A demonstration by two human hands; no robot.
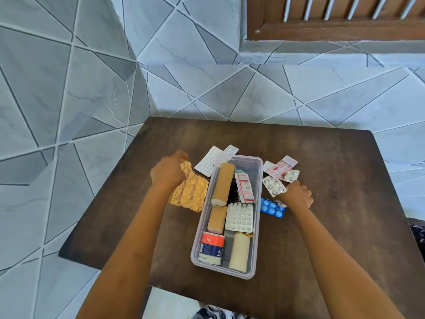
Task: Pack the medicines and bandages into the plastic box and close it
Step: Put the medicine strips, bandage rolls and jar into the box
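- Head view: a dark brown wooden surface (322,180) is seen from above, set in a corner of a room floored with pale grey tiles (69,88) crossed by angular lines; the same tiling is carried up the wall behind it.
- A brown wooden louvred panel (333,17) is seen at the top right, above the tiled wall.
- A clear plastic box (257,249) is placed lengthwise near the middle of the surface, without a lid on it.
- Inside the box, a long tan bandage roll (222,184) is laid along the left wall, with a shorter tan roll (216,218) just below it.
- A white, orange and blue tub (211,248) is lodged in the near left corner, and a cream bandage roll (239,252) lies beside it on the right.
- A white blister sheet (239,217) is laid in the middle of the box, and a red-and-white strip (245,187) is tilted beyond it.
- The left hand (169,170) is closed on the far end of a crumpled gold foil strip (189,192), which lies on the surface just left of the box.
- White blister sheets (208,161) are spread at the far left corner of the box, partly beneath its rim.
- The right hand (296,194) is curled, fingers bent, at the edge of a small silver blister (273,185); whether it is gripped cannot be told.
- A blue blister pack (271,207) is lying just right of the box, touching the right hand's wrist side.
- A pink-and-red strip (281,168) and further silver blisters (291,175) are scattered beyond the right hand.
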